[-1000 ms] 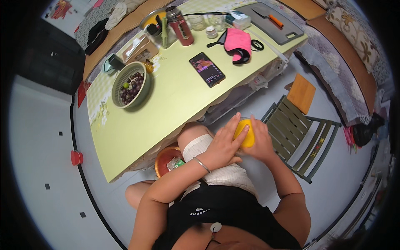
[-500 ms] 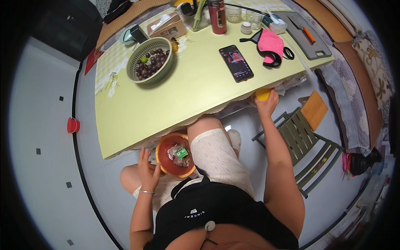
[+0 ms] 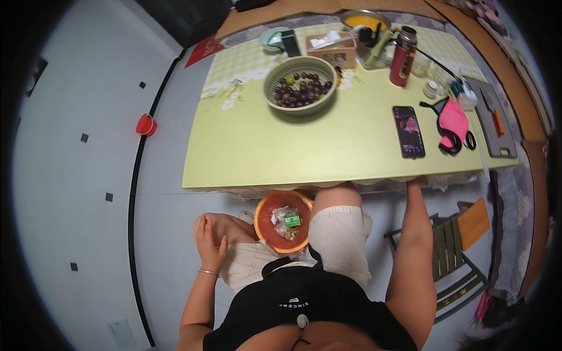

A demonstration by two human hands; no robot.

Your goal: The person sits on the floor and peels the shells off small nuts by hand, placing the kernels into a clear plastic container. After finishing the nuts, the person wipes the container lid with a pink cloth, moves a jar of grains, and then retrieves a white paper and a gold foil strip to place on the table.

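My left hand (image 3: 209,243) lies flat on my left knee, fingers stretched out and holding nothing. My right hand (image 3: 416,182) reaches under the table's near edge on the right. Only its wrist shows, and the table hides the fingers and anything in them. Between my legs stands an orange-rimmed waste basket (image 3: 263,234) with crumpled wrappers and a green packet (image 3: 291,219) inside. On the table (image 3: 246,158), a colander (image 3: 300,110) holds dark grapes (image 3: 298,93) and a green one.
A phone (image 3: 408,131) and a pink-and-black cloth item (image 3: 452,121) lie on the table. Behind them stand a red thermos (image 3: 403,57) and a tissue box (image 3: 341,55). An orange-handled knife (image 3: 497,120) lies on a grey cutting board (image 3: 497,146). A folding chair (image 3: 448,248) is at right.
My right hand, which held something yellow at the table's edge, has gone under the table. My left hand has settled onto the knee. The view has shifted, moving the table rightward in it.
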